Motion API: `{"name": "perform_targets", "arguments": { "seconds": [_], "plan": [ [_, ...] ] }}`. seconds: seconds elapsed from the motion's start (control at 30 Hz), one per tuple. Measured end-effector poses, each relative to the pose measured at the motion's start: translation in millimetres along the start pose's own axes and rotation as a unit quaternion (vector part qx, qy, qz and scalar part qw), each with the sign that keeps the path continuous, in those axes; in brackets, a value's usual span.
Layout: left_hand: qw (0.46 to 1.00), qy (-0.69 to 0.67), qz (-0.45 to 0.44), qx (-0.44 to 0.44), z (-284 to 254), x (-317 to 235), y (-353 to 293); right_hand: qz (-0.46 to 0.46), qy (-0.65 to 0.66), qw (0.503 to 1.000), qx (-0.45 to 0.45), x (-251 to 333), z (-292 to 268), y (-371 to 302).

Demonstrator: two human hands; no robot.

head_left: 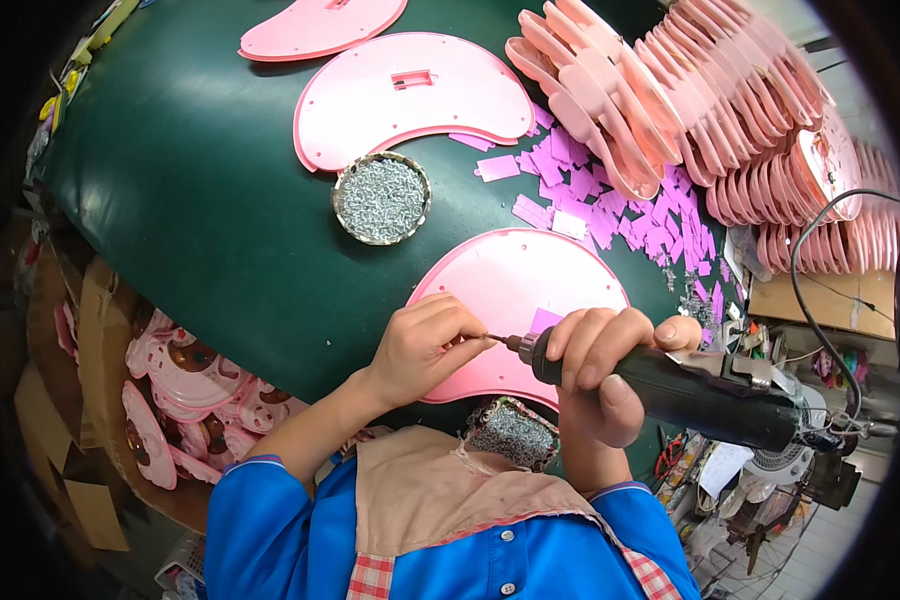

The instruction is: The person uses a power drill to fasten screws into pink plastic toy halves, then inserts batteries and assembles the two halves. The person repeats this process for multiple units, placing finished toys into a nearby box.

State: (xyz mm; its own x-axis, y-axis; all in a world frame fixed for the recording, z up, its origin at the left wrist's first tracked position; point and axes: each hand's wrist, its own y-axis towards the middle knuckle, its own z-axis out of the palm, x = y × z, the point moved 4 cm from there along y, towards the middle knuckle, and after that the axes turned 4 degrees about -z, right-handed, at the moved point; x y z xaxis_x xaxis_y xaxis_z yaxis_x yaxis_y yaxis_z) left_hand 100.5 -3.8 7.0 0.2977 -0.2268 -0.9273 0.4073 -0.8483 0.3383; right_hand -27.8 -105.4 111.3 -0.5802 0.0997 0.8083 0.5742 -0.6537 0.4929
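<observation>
My right hand (610, 365) is wrapped round a black electric screwdriver (705, 395), held level with its bit pointing left. At the bit's tip, the thumb and forefinger of my left hand (430, 345) are pinched together; anything between them is too small to make out. Both hands are over a pink curved plastic panel (520, 275) with small holes, lying on the green table. A small purple piece (544, 320) rests on this panel, partly covered by the right hand. Close to my apron stands a container (478, 412) of small screws.
A round tin (337, 208) of silver screws stands beyond my left hand. Behind it lies another pink panel (350, 105). Purple pieces (610, 215) are scattered to the right, beside stacked pink parts (730, 95). A cable (796, 260) hangs at right; a carton (105, 340) of pink parts sits at left.
</observation>
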Motion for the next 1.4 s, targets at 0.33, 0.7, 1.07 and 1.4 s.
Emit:
{"name": "perform_targets", "arguments": {
  "seconds": [0.33, 0.7, 1.07, 1.4],
  "plan": [
    [0.999, 0.026, 0.042, -0.015, -17, -2, -13, 0.012, 0.013, 1.0, 0.02, -9, 17, -9],
    [0.979, 0.156, 0.086, -0.103, -30, -3, -21, -0.03, 0.017, 0.985, 0.17, -35, 27, 6],
    [0.983, 0.137, 0.015, -0.121, -48, 4, -25, -0.072, -0.051, 0.966, 0.244, -90, 12, 20],
    [0.99, 0.106, 0.017, -0.094, -35, 10, -19, -0.011, 0.059, 0.99, 0.127, -59, 13, 12]
  ]
}}
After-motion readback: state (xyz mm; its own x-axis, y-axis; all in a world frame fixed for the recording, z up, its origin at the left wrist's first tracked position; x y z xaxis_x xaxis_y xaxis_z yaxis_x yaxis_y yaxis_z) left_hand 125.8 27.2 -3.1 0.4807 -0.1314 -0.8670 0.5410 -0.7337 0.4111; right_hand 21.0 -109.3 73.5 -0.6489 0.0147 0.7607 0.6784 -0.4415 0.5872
